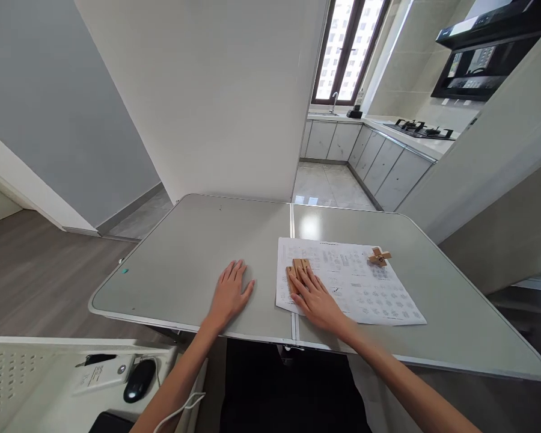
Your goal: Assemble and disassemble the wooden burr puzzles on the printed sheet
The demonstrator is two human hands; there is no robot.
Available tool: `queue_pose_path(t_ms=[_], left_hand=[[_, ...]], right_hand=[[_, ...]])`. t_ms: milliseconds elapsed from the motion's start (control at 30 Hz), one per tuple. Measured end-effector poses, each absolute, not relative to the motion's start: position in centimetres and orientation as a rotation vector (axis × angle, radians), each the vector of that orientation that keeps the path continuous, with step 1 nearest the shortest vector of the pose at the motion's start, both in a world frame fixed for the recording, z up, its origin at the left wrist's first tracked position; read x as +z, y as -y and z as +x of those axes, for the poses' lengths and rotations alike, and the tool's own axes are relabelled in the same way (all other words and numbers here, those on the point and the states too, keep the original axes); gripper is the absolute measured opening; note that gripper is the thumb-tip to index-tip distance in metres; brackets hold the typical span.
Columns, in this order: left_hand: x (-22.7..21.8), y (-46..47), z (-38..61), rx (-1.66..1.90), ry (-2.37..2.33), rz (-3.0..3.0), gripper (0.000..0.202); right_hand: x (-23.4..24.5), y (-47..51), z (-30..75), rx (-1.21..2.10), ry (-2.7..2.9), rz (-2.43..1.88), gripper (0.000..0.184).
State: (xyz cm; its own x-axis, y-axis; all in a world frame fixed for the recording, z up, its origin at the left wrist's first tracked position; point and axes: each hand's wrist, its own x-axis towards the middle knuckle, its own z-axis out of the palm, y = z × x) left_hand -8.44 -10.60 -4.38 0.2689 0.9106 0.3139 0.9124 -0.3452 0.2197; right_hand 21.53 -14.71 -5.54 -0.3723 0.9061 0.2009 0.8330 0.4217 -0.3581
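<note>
My left hand [229,293] lies flat on the grey folding table [171,258], fingers spread, holding nothing. My right hand [314,297] rests flat on a printed instruction sheet [356,282], its fingertips on a small group of wooden pieces [298,266] lying side by side at the sheet's left edge. A small assembled wooden cross-shaped puzzle [379,257] sits apart at the sheet's upper right, untouched.
A white wall stands just behind the table. A kitchen with cabinets, a sink and a stove [415,128] opens at the back right. Lower left holds a white surface with a black mouse [139,380] and a white device [103,374]. A teal dot [125,271] marks the table's left.
</note>
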Motion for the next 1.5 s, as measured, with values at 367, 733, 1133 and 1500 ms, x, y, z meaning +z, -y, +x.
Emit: queue_pose_path(t_ms=[367, 733, 1133, 1500], left_hand=[[-2.9, 11.1, -7.4, -0.714, 1.624, -2.708, 0.044], [-1.2, 13.1, -0.6, -0.861, 1.308, -3.193, 0.083], [-2.1, 13.0, -1.0, -1.001, 1.469, -3.167, 0.083], [-2.5, 13.2, -1.2, -1.113, 1.561, -3.14, 0.082]], right_hand=[[-3.6, 19.4, 21.5, 0.454, 1.91, -1.482, 0.047], [-5.2, 18.6, 21.0, 0.379, 1.68, -1.517, 0.031], [-5.6, 18.6, 21.2, 0.382, 1.566, -1.553, 0.025], [-5.8, 18.6, 21.6, 0.343, 1.577, -1.557, 0.021]])
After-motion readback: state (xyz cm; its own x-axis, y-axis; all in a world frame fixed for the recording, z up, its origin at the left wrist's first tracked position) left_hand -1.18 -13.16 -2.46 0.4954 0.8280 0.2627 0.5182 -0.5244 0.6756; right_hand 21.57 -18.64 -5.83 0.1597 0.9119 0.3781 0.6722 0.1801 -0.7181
